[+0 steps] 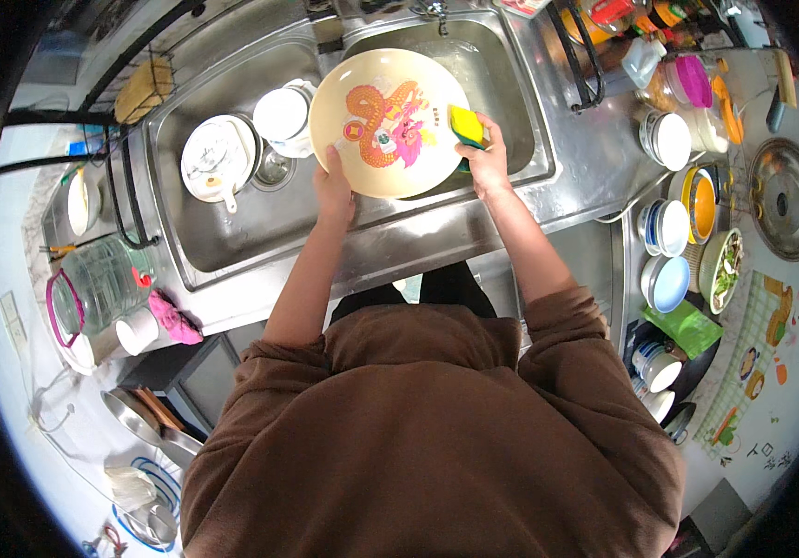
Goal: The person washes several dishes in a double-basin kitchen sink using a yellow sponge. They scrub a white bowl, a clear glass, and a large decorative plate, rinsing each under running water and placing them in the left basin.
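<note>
A large cream basin with an orange and pink dragon print is tilted over a double-bowl steel sink, its printed side facing me. My left hand grips its lower left rim, thumb on the printed side. In my right hand is a yellow and green scouring sponge, held at the basin's right edge. Stacked white plates with a white spoon on top sit in the left bowl. Beside them, white bowls are partly hidden behind the basin. The faucet shows at the top.
Left of the sink stand a large clear jug, a white cup and a pink cloth. A black metal rack rises near the sink's left edge. Bowls, jars and a metal lid line the right counter.
</note>
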Motion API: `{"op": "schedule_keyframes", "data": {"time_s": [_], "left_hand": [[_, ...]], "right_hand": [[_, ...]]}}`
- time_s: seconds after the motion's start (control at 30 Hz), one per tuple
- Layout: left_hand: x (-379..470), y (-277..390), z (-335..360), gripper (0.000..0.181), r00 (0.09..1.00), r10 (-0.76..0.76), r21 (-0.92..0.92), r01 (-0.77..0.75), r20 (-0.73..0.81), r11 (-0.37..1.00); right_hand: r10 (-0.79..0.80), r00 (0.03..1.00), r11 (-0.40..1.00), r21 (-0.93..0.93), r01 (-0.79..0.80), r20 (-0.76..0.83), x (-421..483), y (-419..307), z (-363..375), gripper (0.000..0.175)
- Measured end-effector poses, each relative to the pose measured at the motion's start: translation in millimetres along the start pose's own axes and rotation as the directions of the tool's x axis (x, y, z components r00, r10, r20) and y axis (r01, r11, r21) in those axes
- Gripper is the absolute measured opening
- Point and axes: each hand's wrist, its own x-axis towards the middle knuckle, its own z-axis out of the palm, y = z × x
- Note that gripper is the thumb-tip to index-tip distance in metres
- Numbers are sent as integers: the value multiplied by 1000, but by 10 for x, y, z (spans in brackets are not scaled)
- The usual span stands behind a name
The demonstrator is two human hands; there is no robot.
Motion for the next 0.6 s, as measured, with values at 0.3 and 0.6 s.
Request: {"op": "schedule_keyframes", "data": {"time_s": [0.3,0.6], "left_hand": [[123,-168,-486,38,991,123,21,-122,-52,992],[83,-299,-609,43,987,147,17,-147,-65,989]], "right_hand": [[-61,998,980,-188,64,20,-19,250,311,66],[-188,972,894,-384,229,142,-137,256,353,54]]}}
